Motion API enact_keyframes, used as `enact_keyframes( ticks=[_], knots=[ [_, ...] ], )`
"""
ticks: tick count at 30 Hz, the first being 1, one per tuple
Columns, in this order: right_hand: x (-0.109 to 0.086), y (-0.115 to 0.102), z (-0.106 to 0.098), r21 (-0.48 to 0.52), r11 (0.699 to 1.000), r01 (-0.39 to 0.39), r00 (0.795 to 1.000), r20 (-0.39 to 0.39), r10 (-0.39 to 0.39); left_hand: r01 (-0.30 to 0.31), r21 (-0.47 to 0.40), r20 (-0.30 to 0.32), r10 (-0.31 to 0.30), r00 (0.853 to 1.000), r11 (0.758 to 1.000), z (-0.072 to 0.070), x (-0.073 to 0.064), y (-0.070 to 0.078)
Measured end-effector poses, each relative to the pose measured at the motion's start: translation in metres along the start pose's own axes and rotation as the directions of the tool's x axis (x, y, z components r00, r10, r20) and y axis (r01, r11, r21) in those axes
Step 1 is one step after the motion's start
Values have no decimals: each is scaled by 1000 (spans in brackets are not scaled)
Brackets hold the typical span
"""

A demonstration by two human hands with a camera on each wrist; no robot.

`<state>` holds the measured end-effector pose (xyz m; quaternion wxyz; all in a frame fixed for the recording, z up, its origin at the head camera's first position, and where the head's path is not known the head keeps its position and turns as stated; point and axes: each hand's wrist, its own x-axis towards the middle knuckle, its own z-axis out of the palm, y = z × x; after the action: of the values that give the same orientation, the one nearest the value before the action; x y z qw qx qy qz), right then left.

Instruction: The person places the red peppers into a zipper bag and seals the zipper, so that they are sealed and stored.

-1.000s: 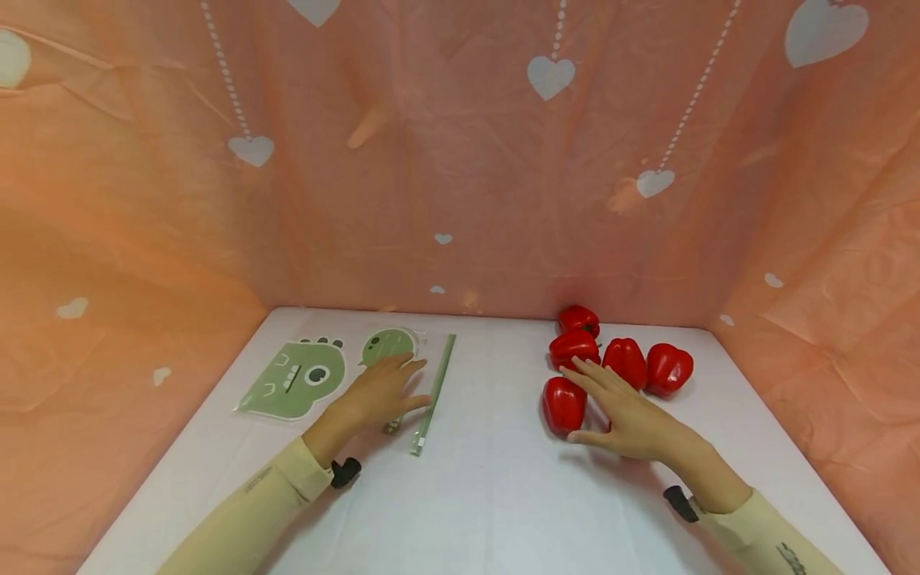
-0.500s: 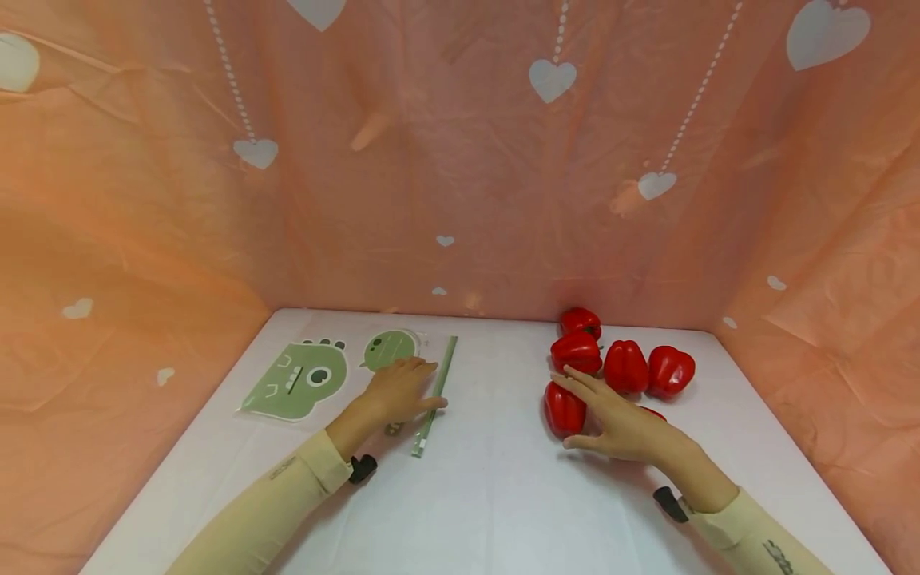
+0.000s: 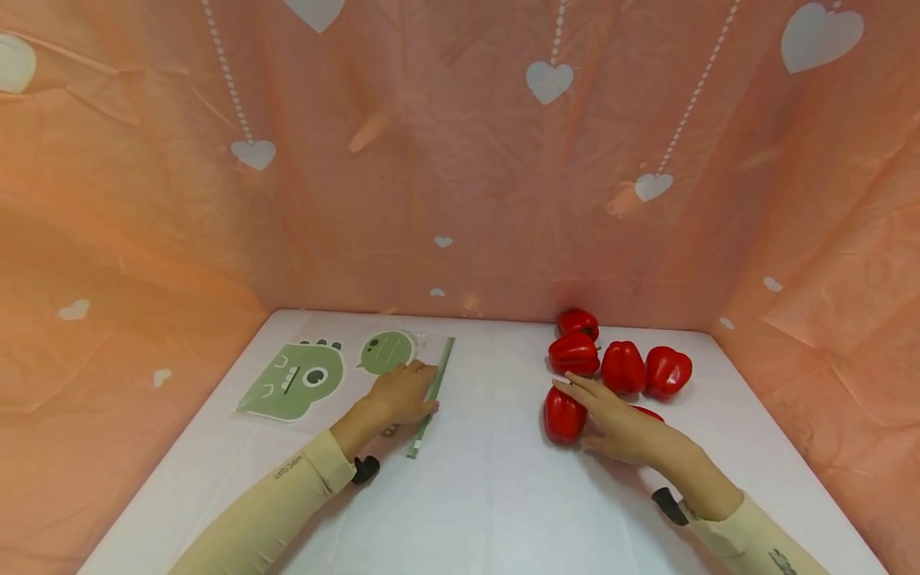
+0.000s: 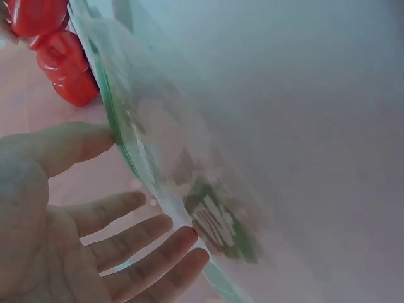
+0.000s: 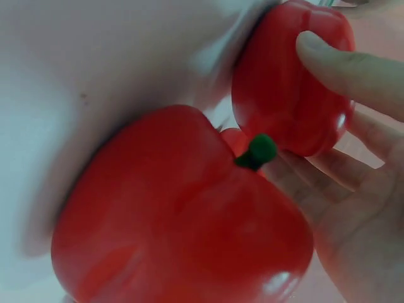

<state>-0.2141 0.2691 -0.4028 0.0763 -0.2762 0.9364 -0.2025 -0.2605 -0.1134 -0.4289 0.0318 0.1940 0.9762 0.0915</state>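
A clear plastic zip bag with green cartoon prints (image 3: 295, 382) lies flat on the left of the table. Over its right edge is my left hand (image 3: 402, 395), fingers spread; in the left wrist view the thumb meets the green zip strip (image 4: 120, 142) and the fingertips reach the bag's edge. My right hand (image 3: 625, 429) grips the front red bell pepper (image 3: 563, 417), thumb on one side and fingers on the other. Close to the right wrist camera sits another red bell pepper (image 5: 183, 214) with a green stem, mostly hidden behind the right hand in the head view.
Several more red bell peppers (image 3: 624, 369) sit together behind the right hand, one of them (image 3: 578, 323) near the back edge. The white-covered table (image 3: 489, 495) is bordered by an orange curtain with hearts (image 3: 489, 184) at the back and both sides.
My left hand has shifted right and toward me, down onto the bag's zip edge. The right hand has lowered and closed its thumb and fingers about the front pepper.
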Motion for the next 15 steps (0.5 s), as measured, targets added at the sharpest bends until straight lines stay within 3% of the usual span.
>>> enact_keyframes(
  ticks=[15],
  knots=[
    [-5,-11,-8,-35,999,-36,999,18,37,18,-167,-35,-24,999,986,-4,-10,-11]
  ],
)
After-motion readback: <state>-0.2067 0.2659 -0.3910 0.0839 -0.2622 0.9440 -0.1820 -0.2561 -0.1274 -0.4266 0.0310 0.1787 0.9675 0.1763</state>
